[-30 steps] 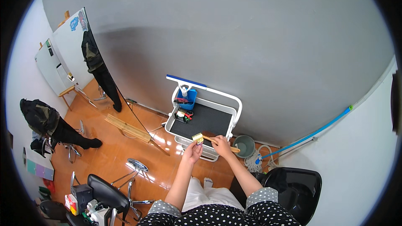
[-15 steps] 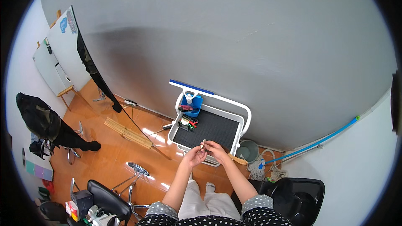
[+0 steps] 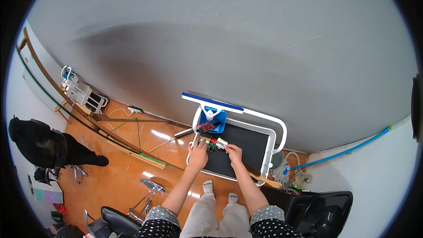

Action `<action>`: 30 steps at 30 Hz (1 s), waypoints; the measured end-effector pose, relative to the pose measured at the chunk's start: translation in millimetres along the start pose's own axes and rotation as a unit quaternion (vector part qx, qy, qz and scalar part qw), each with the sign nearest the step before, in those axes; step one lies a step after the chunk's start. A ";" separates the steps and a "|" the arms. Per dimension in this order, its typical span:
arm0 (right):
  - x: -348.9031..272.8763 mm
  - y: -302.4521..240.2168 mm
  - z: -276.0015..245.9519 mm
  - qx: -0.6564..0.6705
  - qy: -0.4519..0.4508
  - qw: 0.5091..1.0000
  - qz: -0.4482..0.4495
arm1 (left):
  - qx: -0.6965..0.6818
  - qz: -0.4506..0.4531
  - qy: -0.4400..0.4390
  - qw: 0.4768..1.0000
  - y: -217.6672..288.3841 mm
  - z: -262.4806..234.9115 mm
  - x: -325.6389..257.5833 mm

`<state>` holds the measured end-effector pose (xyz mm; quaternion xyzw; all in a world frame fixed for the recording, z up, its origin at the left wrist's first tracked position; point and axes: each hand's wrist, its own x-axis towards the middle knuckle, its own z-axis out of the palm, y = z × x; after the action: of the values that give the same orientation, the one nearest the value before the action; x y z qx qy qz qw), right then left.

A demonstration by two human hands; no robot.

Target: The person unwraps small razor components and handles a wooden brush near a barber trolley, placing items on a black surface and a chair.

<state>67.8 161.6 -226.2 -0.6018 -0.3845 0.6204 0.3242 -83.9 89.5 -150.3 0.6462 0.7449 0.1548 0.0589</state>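
Note:
My left hand (image 3: 198,155) is over the left side of a white trolley (image 3: 275,139) with a black ribbed mat (image 3: 247,146). Its fingers are apart beside a pile of red, green and black hair clips (image 3: 210,143), perhaps touching it. Pinched in my right hand (image 3: 234,154) is a small white piece (image 3: 222,143), held just right of the clips; its exact kind is too small to tell. Behind them a blue basket (image 3: 219,126) holds a white bottle (image 3: 210,114), with a pink and black round hairbrush (image 3: 205,127) leaning at its front.
A wooden-handled brush (image 3: 269,180) lies at the trolley's near right corner. To the right are a black wash basin (image 3: 328,216), a mop (image 3: 282,176) and a blue hose (image 3: 352,149). A round stool (image 3: 153,185) and a person in black (image 3: 42,143) are at the left.
My hands, together at the trolley's near edge before, have moved forward over the mat and come apart. The left now reaches to the clips. The whole view has shifted.

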 end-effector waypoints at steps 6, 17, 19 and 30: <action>14.9 0.6 37.9 -0.177 0.091 0.978 -0.059 | 0.033 0.071 -0.066 0.995 -24.3 17.5 23.2; 1.7 -17.1 57.1 -0.322 0.116 0.938 -0.053 | 0.032 0.027 -0.101 0.994 -33.0 24.1 24.2; -1.6 -19.6 54.6 -0.324 0.110 0.938 -0.062 | 0.027 0.022 -0.083 0.996 -30.3 20.8 20.8; -55.1 -28.2 7.3 -0.120 -0.030 0.979 -0.165 | -0.152 -0.167 0.159 0.961 29.9 -27.5 -48.0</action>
<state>62.4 127.3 -174.5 -0.5459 -0.5595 0.5256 0.3358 -56.1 41.7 -120.6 0.4633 0.8095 0.3553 0.0623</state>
